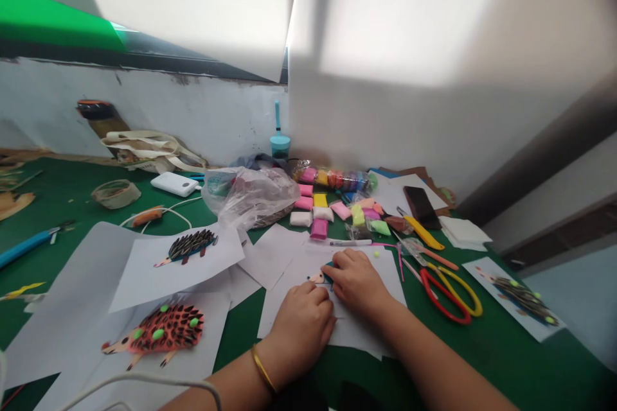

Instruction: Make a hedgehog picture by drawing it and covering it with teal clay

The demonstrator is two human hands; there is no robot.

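A small clay hedgehog figure (317, 278), with a cream face and a blue body, lies flat on a white sheet of paper (354, 329) in front of me. My right hand (359, 279) bends over the blue clay body (328, 273), its fingers closed together and pressed on it, covering most of it. Just below the face, my left hand (304, 313) rests on the sheet with its fingers curled in. What those fingers hold, if anything, is hidden. A gold bangle (263, 369) circles the left wrist.
Finished hedgehog pictures lie at left (166, 334) and right (518, 300). Red and yellow scissors (446, 292) and a yellow cutter (424, 233) are right of my hands. Coloured clay packets (319, 228), a plastic bag (253, 196) and a phone (421, 207) sit behind. A white cable (149, 380) crosses the lower left.
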